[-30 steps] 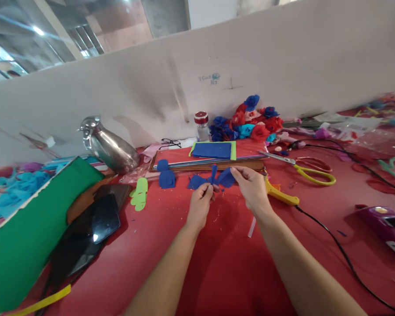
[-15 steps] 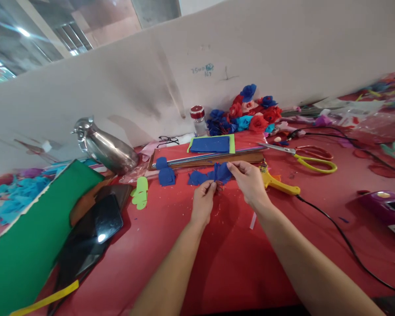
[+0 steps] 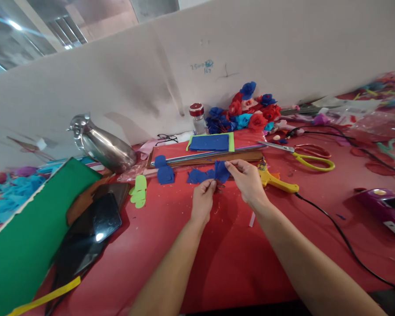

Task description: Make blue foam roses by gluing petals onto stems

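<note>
On the smooth red table [image 3: 158, 254], left of the yellow plastic glue gun [image 3: 281, 183], the left fingers [image 3: 212, 187] and right fingers [image 3: 234, 170] are pinched closed on soft blue paper [image 3: 221, 172], apparently half shaped. Loose blue petals [image 3: 197, 176], farther left of the gun, seem unused; beyond it, ruffled roses [image 3: 246, 109] look finished.

Along the far side of the red-topped table [image 3: 118, 272] we record a polished silver metal jug [image 3: 108, 148] and, well to its right, a clear cylindrical jar with a red lid [image 3: 200, 125]; between them, black-framed eyeglasses [image 3: 166, 139]. Behind, we see a smudged white wall [image 3: 118, 90] bearing blue-green handwritten digits [image 3: 202, 66]. Left: a large flat green panel [image 3: 33, 232] near a glossy black phone [image 3: 103, 219] reflecting a light. Right edge: a purple device [image 3: 377, 202], partly cut off.
</note>
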The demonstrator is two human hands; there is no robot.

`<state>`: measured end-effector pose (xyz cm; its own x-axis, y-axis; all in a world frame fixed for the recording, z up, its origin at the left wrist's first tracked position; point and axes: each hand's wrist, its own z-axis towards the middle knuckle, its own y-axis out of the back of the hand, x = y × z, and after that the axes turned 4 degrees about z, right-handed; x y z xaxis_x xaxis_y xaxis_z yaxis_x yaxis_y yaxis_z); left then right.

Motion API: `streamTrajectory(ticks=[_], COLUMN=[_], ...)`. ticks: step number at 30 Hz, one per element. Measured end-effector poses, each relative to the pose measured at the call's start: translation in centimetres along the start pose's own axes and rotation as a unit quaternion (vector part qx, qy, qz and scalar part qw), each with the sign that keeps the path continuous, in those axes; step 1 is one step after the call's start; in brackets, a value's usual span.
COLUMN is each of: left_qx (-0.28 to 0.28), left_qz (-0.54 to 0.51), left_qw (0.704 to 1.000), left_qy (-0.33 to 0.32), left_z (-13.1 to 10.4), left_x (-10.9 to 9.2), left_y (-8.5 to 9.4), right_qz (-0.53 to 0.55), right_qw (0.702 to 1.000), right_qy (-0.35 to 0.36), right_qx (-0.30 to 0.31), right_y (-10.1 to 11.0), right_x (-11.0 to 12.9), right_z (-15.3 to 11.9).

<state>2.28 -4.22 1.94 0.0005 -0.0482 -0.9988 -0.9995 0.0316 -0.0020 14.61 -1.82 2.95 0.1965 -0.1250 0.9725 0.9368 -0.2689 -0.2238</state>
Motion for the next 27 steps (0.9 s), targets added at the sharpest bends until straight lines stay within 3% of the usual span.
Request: streamTrajectory(ticks=[27], left_qx=[-0.003], left_qz=[0.027], left_qw=[1.000], left_qy=[-0.001], left_z=[-0.26], left_x=[-0.36], left_y=[0.12], right_qz=[-0.006], right_qw=[1.000], right_qy=[-0.001], right_qx=[0.019], right_y=[-0.34], right_x=[0.41], right_z=[-0.54])
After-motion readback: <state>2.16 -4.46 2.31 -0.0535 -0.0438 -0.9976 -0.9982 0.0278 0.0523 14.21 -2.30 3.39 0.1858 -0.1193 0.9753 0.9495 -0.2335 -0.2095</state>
